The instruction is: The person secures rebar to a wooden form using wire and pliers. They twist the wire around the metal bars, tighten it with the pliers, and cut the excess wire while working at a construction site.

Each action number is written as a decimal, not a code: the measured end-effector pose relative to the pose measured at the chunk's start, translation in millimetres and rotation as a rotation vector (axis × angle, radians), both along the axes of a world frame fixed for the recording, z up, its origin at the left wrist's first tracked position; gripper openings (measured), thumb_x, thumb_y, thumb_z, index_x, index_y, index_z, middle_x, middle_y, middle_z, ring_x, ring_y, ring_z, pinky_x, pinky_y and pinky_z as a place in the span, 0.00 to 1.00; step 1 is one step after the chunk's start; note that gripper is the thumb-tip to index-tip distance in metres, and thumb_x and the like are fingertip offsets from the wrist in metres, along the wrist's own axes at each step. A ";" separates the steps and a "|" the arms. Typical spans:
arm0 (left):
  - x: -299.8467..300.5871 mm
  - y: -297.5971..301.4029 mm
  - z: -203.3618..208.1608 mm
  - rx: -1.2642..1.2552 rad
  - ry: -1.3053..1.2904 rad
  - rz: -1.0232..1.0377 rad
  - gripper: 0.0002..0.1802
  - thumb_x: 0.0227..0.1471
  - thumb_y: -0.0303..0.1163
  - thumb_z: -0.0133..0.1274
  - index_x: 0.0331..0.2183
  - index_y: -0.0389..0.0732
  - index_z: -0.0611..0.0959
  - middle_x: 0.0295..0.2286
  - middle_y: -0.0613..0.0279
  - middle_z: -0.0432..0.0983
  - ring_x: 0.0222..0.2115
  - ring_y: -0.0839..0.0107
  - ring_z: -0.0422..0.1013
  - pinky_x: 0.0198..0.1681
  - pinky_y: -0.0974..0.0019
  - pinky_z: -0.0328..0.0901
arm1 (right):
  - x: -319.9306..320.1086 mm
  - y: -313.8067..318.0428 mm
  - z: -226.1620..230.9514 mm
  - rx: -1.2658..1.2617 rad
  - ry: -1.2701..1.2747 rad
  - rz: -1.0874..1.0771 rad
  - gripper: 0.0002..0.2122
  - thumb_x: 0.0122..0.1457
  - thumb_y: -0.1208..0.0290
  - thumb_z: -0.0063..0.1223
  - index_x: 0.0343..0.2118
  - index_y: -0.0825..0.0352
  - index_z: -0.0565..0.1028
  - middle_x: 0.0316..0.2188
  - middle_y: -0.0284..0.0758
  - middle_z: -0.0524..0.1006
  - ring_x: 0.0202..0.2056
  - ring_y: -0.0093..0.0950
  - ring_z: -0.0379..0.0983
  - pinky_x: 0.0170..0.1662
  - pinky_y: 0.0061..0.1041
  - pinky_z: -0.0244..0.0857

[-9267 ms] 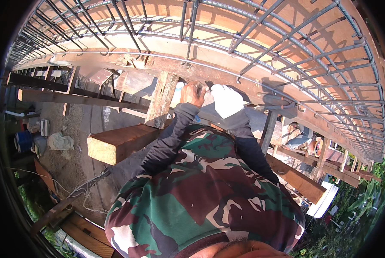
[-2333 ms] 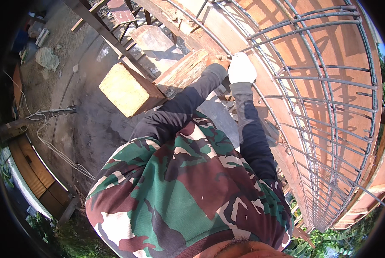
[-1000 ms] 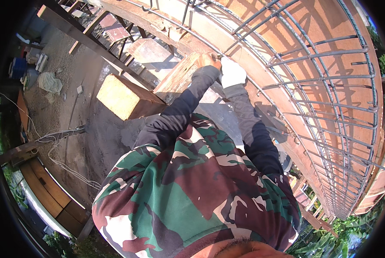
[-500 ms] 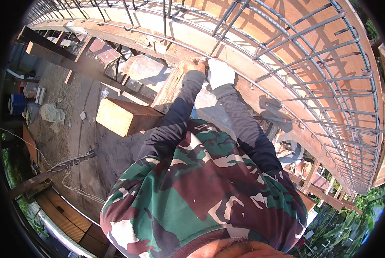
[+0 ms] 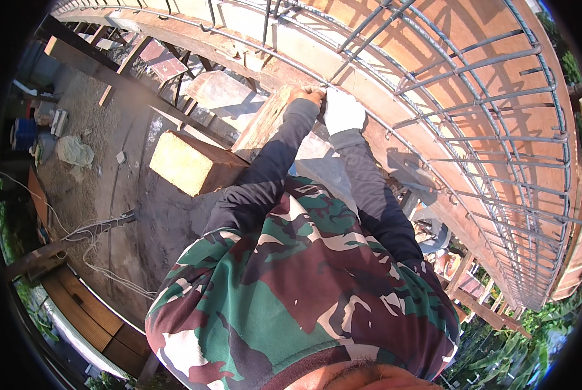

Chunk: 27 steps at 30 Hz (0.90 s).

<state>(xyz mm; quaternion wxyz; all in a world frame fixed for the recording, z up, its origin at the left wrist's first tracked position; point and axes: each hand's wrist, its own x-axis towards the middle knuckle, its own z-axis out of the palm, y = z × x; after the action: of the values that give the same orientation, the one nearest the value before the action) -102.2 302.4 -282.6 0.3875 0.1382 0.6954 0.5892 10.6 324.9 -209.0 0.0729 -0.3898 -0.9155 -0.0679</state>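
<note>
My left hand, bare, is curled closed at the long steel bar that runs along the edge of the formwork. Right beside it, my right hand wears a white glove and is also closed, its fingertips close to the same bar. The two hands nearly meet where an upright rebar crosses the long bar. What their fingers hold is too small or hidden to make out. Under my left wrist lies a rough wooden beam.
A curved rebar cage stands against plywood formwork ahead and to the right. A thick squared timber juts out at my left. Lower down lie a dark plank, loose cables and a crumpled pale sack.
The view has shifted slightly, so the cage and both hands sit a little further right. Both hands stay close together at the bar.
</note>
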 end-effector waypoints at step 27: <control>15.5 -13.8 29.8 -0.145 0.747 -0.312 0.22 0.50 0.47 0.47 0.32 0.36 0.82 0.27 0.38 0.76 0.30 0.43 0.73 0.35 0.51 0.65 | 10.2 12.6 -36.4 0.142 0.213 0.027 0.14 0.52 0.65 0.50 0.43 0.55 0.74 0.35 0.30 0.74 0.38 0.31 0.72 0.37 0.35 0.67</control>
<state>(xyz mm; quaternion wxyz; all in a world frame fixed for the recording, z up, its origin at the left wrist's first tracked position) -86.6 288.6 -252.8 0.2018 0.4188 0.7987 0.3821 20.8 337.5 -245.4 0.1981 -0.3764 -0.9005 -0.0899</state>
